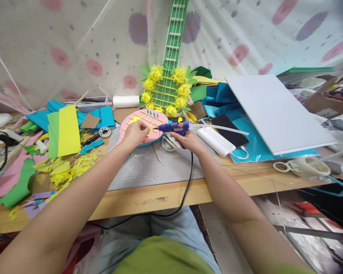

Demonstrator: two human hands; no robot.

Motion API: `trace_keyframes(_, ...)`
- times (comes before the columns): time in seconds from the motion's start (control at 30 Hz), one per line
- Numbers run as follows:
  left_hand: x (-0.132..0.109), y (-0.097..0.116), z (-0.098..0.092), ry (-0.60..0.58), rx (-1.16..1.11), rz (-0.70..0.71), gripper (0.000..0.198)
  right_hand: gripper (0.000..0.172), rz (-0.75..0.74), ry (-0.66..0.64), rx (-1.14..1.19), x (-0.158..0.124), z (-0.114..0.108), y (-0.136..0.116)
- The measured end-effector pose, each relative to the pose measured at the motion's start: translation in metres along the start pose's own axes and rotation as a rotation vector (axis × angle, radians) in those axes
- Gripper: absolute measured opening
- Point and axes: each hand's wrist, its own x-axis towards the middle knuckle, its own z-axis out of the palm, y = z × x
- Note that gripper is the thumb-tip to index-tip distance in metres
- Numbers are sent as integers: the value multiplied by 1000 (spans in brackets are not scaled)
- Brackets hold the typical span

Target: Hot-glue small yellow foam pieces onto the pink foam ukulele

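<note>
My right hand (188,140) is wrapped round the grip of a blue hot glue gun (177,127), its nozzle pointing left and a clear glue stick (231,129) jutting from its back. Just left of the nozzle, my left hand (137,133) has its fingers pinched together over a pink guitar-shaped craft piece (127,118) with yellow strips and small blue pegs. Whatever those fingers hold is too small to make out. The pink piece rests on a grey cutting mat (140,171). Behind it stands a green paper guitar (171,57) ringed with yellow paper flowers (184,90).
Yellow paper scraps (65,171) and coloured crepe paper (70,131) crowd the left side. A white power bank (215,140), a black phone-like slab (230,130) and a large white board (280,114) lie to the right. The glue gun's black cord (188,182) hangs over the table edge (160,199).
</note>
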Motion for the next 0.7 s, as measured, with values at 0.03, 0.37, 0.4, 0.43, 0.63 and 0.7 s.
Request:
trace_keyframes(0.03, -1, 2, -1, 1, 6, 5, 14, 42, 6, -12, 10, 0, 0, 0)
trace_keyframes(0.37, -4, 8, -4, -35, -116, -18, 15, 39, 24, -41, 1, 1, -1, 2)
trace_keyframes(0.4, -3, 8, -4, -41, -160, -25, 13, 40, 24, -37, -5, 1, -2, 3)
trace_keyframes(0.43, -2, 7, -5, -50, -208, -34, 11, 41, 24, -21, -11, 2, -4, 4)
trace_keyframes(0.63, 6, 1, -22, -22, -349, -55, 9, 41, 37, 281, -97, 13, -18, 18)
trace_keyframes(0.7, 7, 0, -32, 4, -355, -45, 10, 41, 66, 344, -151, 16, -21, 25)
